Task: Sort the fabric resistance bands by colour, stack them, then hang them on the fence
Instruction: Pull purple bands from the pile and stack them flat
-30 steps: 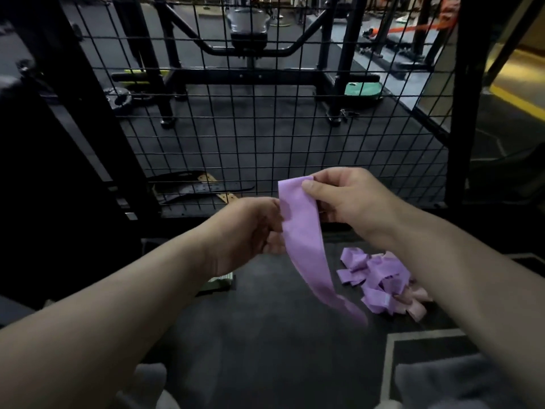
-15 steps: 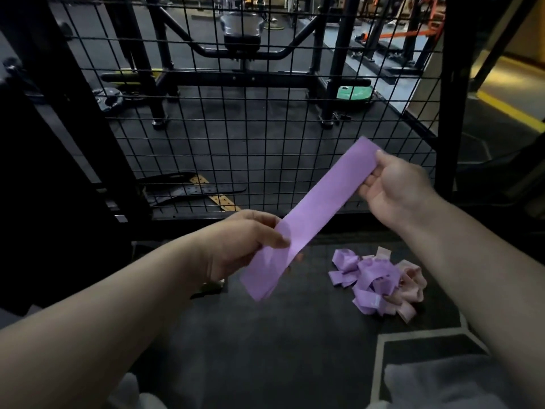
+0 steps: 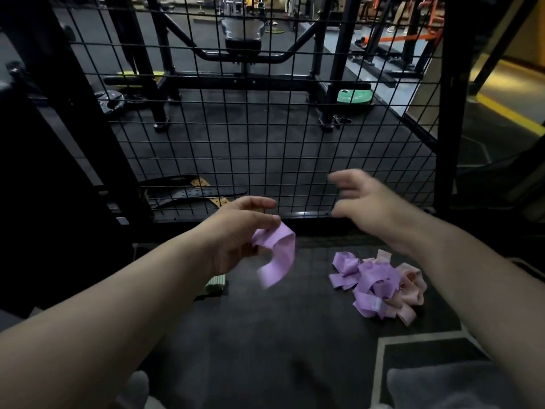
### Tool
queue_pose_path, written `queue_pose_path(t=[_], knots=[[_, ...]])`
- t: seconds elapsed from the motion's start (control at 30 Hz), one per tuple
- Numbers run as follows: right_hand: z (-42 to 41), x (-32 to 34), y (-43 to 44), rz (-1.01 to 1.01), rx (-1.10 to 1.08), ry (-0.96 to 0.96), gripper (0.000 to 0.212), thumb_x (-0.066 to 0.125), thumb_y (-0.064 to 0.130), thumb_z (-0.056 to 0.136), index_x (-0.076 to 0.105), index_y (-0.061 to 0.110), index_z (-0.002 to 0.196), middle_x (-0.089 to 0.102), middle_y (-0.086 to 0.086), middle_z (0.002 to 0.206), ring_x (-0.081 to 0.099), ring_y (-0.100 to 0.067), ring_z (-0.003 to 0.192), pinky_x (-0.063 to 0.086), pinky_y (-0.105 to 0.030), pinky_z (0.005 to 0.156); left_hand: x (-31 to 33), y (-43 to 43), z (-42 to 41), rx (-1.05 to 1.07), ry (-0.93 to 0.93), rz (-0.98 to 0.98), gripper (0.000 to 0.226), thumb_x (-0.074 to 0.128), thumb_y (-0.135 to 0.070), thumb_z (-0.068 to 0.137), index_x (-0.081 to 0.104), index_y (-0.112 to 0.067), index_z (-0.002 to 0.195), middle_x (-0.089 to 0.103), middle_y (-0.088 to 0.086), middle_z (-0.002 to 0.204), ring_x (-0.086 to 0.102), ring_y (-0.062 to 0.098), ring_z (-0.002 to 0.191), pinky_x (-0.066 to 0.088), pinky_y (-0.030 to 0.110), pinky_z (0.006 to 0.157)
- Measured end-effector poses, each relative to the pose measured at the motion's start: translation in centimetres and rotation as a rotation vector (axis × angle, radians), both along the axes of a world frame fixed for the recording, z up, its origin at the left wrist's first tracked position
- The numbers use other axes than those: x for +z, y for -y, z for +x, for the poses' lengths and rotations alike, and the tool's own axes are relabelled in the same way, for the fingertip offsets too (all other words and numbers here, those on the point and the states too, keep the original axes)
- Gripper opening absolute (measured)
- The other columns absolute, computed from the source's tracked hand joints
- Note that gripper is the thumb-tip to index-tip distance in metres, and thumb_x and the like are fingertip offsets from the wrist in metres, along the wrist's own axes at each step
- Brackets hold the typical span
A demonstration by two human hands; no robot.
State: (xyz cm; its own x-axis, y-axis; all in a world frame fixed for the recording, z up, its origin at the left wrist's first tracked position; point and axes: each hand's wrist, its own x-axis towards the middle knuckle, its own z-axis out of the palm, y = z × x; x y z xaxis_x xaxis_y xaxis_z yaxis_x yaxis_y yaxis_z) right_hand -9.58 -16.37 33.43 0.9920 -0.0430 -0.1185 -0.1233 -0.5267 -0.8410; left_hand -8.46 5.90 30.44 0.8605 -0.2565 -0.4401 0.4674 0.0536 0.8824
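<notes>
My left hand (image 3: 236, 231) pinches one end of a purple fabric band (image 3: 278, 256), which curls and dangles loosely below the fingers. My right hand (image 3: 368, 208) is to its right, blurred, fingers spread and holding nothing. On the dark floor below the right hand lies a tangled pile of purple bands (image 3: 368, 278) mixed with pink bands (image 3: 413, 293). A small stack of green bands (image 3: 215, 286) peeks out from under my left wrist. The black wire fence (image 3: 295, 137) stands just beyond both hands.
Behind the fence lie a black and tan belt (image 3: 194, 193), gym racks and a green weight plate (image 3: 354, 97). A thick black post (image 3: 448, 113) frames the fence on the right. My grey-clad knees (image 3: 442, 388) are at the bottom edge.
My right hand has let go of the purple band's upper end and pulled away. The band, stretched flat between both hands before, now hangs curled from my left hand alone.
</notes>
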Motion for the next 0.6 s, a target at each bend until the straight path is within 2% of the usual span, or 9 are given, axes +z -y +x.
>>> queue_pose_path(t=[0.07,0.13,0.2,0.27,0.33,0.4,0.43,0.53,0.6], knots=[[-1.0,-0.1,-1.4,0.029,0.35,-0.067,0.061,0.073,-0.002,0.083,0.05,0.02,0.136,0.057,0.003,0.134,0.055,-0.005,0.123,0.048,-0.016,0.096,0.1,0.2,-0.1,0.001,-0.003,-0.025,0.022,0.065,0.0,0.088,0.069,-0.012,0.106,0.071,0.008,0.087,0.065,0.017,0.067,0.052,0.027,0.051],[-1.6,-1.1,-2.6,0.064,0.544,-0.139,0.07,0.08,0.003,0.078,0.047,0.021,0.138,0.059,0.004,0.132,0.06,-0.006,0.119,0.05,-0.022,0.098,0.3,0.5,-0.3,-0.004,-0.027,-0.042,0.02,0.059,-0.001,0.092,0.07,-0.005,0.108,0.069,0.014,0.091,0.06,0.02,0.071,0.047,0.025,0.052],[-1.5,-2.1,-3.3,-0.052,0.546,-0.049,0.068,0.083,0.022,0.075,0.05,0.032,0.133,0.066,0.007,0.122,0.065,-0.01,0.11,0.054,-0.036,0.096,0.4,0.4,-0.3,0.011,-0.086,-0.078,0.03,0.049,-0.003,0.091,0.067,0.004,0.114,0.062,0.018,0.093,0.054,0.024,0.074,0.046,0.027,0.055],[-1.0,-2.4,-3.5,-0.143,0.474,0.08,0.047,0.077,0.037,0.077,0.058,0.036,0.121,0.07,0.008,0.11,0.068,-0.012,0.101,0.056,-0.043,0.091,0.6,0.1,0.0,-0.001,-0.13,-0.149,0.046,0.037,-0.003,0.082,0.062,0.01,0.118,0.061,0.023,0.104,0.051,0.03,0.081,0.058,0.033,0.065],[-0.5,-2.1,-3.7,0.004,0.371,0.082,0.02,0.068,0.027,0.092,0.065,0.025,0.111,0.072,-0.002,0.099,0.071,-0.021,0.09,0.059,-0.046,0.083,1.0,-0.1,0.1,-0.033,-0.133,-0.164,0.051,0.028,-0.001,0.078,0.061,0.012,0.116,0.066,0.029,0.115,0.06,0.035,0.094,0.058,0.044,0.087],[-0.2,-1.6,-3.8,0.16,0.272,0.012,0.012,0.057,0.02,0.1,0.064,0.011,0.103,0.066,-0.015,0.089,0.069,-0.027,0.077,0.061,-0.046,0.075,1.3,-0.1,0.0,-0.06,-0.113,-0.117,0.05,0.024,0.004,0.08,0.062,0.01,0.111,0.069,0.025,0.109,0.066,0.034,0.099,0.053,0.044,0.096],[-0.1,-1.5,-3.8,0.175,0.232,-0.006,0.017,0.055,0.022,0.101,0.063,0.007,0.1,0.063,-0.018,0.087,0.067,-0.028,0.074,0.061,-0.046,0.073,1.4,-0.1,-0.1,-0.077,-0.105,-0.116,0.05,0.025,0.006,0.077,0.063,0.009,0.11,0.069,0.023,0.106,0.068,0.032,0.097,0.055,0.042,0.094],[0.0,-1.2,-3.7,0.245,0.144,-0.07,0.032,0.054,0.03,0.101,0.061,-0.001,0.097,0.059,-0.019,0.087,0.064,-0.031,0.078,0.058,-0.046,0.076,1.2,0.1,-0.3,-0.125,-0.064,-0.1,0.05,0.033,0.015,0.073,0.066,0.006,0.11,0.071,0.018,0.103,0.071,0.024,0.084,0.058,0.027,0.067],[-0.1,-0.9,-3.6,0.332,0.121,-0.106,0.03,0.052,0.031,0.101,0.064,0.003,0.097,0.063,-0.023,0.091,0.063,-0.033,0.082,0.055,-0.047,0.08,1.1,0.3,-0.2,-0.109,0.001,-0.062,0.033,0.049,0.015,0.083,0.067,0.006,0.108,0.071,0.016,0.095,0.068,0.02,0.071,0.053,0.024,0.058]])
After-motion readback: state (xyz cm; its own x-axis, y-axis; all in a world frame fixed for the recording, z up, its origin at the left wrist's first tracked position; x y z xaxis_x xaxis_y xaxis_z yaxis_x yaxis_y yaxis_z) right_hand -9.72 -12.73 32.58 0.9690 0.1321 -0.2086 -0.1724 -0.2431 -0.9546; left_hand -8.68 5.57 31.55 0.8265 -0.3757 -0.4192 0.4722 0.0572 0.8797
